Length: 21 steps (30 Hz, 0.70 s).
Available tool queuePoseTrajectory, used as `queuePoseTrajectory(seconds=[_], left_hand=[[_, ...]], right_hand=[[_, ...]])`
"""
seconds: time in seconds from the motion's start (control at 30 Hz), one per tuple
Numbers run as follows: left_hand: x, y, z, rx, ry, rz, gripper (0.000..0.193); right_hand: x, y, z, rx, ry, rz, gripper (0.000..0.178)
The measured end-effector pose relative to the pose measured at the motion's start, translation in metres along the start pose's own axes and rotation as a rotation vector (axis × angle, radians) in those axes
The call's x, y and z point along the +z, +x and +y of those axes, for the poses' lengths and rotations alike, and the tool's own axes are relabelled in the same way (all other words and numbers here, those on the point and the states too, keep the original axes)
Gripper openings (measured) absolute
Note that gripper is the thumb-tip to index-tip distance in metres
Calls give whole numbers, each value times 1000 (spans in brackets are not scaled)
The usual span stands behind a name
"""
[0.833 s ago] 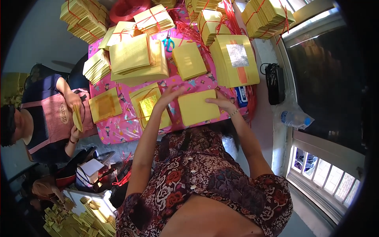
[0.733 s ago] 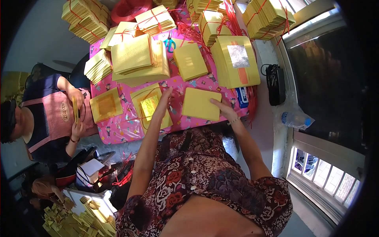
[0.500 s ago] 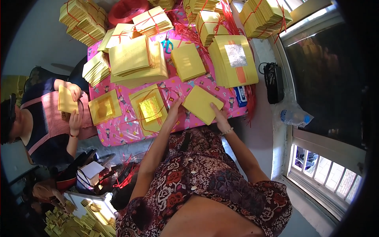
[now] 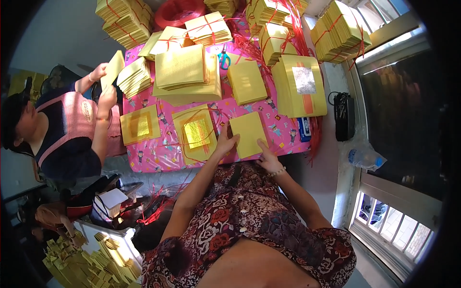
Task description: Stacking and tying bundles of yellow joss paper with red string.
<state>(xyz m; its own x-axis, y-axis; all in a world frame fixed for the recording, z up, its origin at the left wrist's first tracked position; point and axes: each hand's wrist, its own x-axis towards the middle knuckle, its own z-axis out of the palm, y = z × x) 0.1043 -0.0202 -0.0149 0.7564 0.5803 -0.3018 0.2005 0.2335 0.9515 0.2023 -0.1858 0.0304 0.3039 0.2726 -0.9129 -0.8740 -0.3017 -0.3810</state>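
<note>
A neat stack of yellow paper [image 4: 248, 133] is held between both my hands at the table's near edge. My left hand [image 4: 226, 142] grips its left side, with the thumb over the front. My right hand [image 4: 268, 161] grips the lower right corner, thumb on top. To the left of the stack lies a yellow sheet with a gold foil square [image 4: 198, 133], a loose loop of red string around and across it. Farther left is another foil-centred sheet [image 4: 140, 126]. Beyond my hands sits another yellow paper stack [image 4: 247, 82].
Large paper piles [image 4: 180, 67] and a thick labelled stack [image 4: 300, 89] stand at the back. Blue-handled scissors [image 4: 224, 59] lie between piles. Red string [image 4: 314, 139] hangs at the table's right edge. At left, a co-worker [image 4: 72, 129] holds folded yellow paper [image 4: 113, 68].
The stack in my hands has turned from slanted to nearly upright, and my left hand now grips its side. The view has shifted slightly. The co-worker has raised their paper toward the table.
</note>
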Motion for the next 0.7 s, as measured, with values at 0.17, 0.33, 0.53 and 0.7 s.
queuePoseTrajectory(seconds=[0.17,0.33,0.53,0.7], left_hand=[[-17,-1,-17,132,156,255,62],[-48,3,79,292,-285,473,41],[-95,28,159,194,-852,558,38],[-109,50,170,32,-898,430,57]], right_hand=[[13,7,-15,-875,-275,274,55],[102,-22,-149,-1149,-519,-284,31],[244,-16,-262,-1264,-1061,-536,73],[307,13,-302,-896,-1513,-691,87]])
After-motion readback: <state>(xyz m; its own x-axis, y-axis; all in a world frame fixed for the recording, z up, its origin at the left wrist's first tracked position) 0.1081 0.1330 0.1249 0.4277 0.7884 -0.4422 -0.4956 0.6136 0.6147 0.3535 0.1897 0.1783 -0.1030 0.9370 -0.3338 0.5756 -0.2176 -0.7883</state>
